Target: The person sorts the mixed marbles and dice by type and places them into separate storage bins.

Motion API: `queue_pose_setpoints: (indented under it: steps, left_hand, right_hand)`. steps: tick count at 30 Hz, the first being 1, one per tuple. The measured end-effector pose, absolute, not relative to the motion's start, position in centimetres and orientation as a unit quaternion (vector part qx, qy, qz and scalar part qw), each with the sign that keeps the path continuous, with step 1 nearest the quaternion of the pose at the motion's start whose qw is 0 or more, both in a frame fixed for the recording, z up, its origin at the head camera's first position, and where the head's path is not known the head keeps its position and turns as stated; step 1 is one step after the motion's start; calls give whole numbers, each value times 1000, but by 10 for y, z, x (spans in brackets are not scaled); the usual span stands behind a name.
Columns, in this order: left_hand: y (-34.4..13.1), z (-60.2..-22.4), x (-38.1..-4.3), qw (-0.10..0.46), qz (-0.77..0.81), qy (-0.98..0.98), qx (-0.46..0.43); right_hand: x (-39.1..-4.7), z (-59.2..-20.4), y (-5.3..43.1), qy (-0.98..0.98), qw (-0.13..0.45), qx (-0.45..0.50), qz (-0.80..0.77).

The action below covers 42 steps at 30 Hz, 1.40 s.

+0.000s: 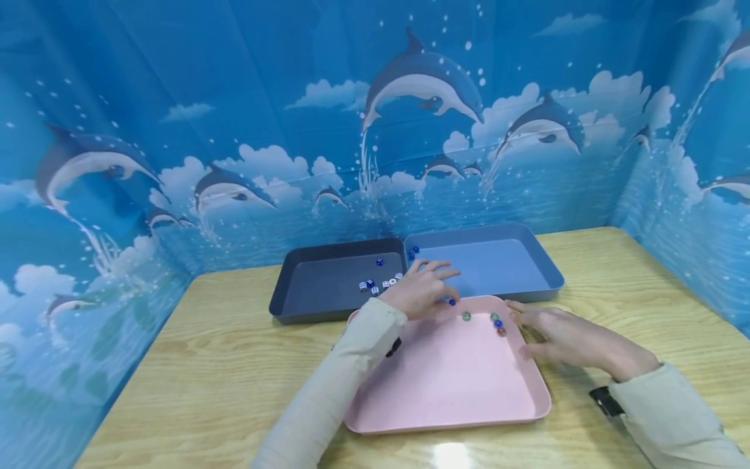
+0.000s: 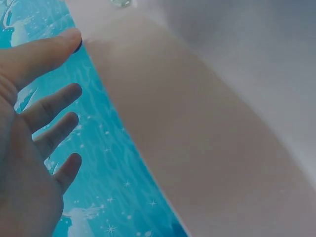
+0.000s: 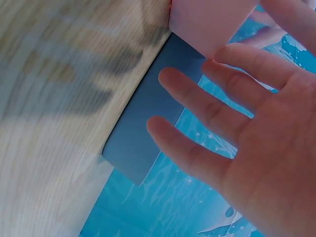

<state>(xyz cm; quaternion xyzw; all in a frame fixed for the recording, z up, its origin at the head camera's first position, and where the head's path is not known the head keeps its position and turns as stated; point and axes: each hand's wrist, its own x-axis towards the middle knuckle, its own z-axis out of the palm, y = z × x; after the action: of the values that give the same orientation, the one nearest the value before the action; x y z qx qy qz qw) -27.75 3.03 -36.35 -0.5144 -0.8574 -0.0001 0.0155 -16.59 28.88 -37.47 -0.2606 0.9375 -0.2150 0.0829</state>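
My left hand (image 1: pixel 424 290) is above the far rim of the pink tray (image 1: pixel 445 384). Between its thumb and index finger it pinches a small dark blue marble (image 1: pixel 452 301), mostly hidden behind the thumb in the left wrist view; its other fingers are spread. Inside the pink tray, a greenish marble (image 1: pixel 466 316) lies near the far rim. Another greenish marble (image 1: pixel 495 316), a blue marble (image 1: pixel 499 324) and a reddish marble (image 1: pixel 501 332) cluster by the far right corner. My right hand (image 1: pixel 565 335) rests against that corner's outside, fingers extended and holding nothing.
Behind the pink tray stand a black tray (image 1: pixel 316 286) with several white and blue dice (image 1: pixel 379 262), and a blue tray (image 1: pixel 498 264) with small dark blue pieces (image 1: pixel 416 249) at its left end. A dolphin-print curtain (image 1: pixel 328 130) surrounds the wooden table (image 1: pixel 234 365).
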Motion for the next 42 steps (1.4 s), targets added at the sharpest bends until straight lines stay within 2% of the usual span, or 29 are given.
queue_pose_setpoints:
  steps: [7, 15, 24, 31, 42]
  left_hand:
    - [26, -358, -284, 43, -17, -868, -495]
    - [22, -358, -295, 47, 7, -883, -467]
    - [18, -362, -319, 24, 14, -925, -379]
    - [16, -368, -341, 13, -42, -958, -284]
    - [16, -368, -342, 9, -44, -964, -263]
  right_hand:
    - [-166, -376, 290, 935, 74, -270, -216]
    - [-166, -376, 289, 935, 72, -271, -219]
    - [-167, -379, 289, 934, 76, -269, -222]
    - [-168, -377, 291, 936, 71, -269, -218]
    - [-167, -378, 292, 934, 69, -276, -214]
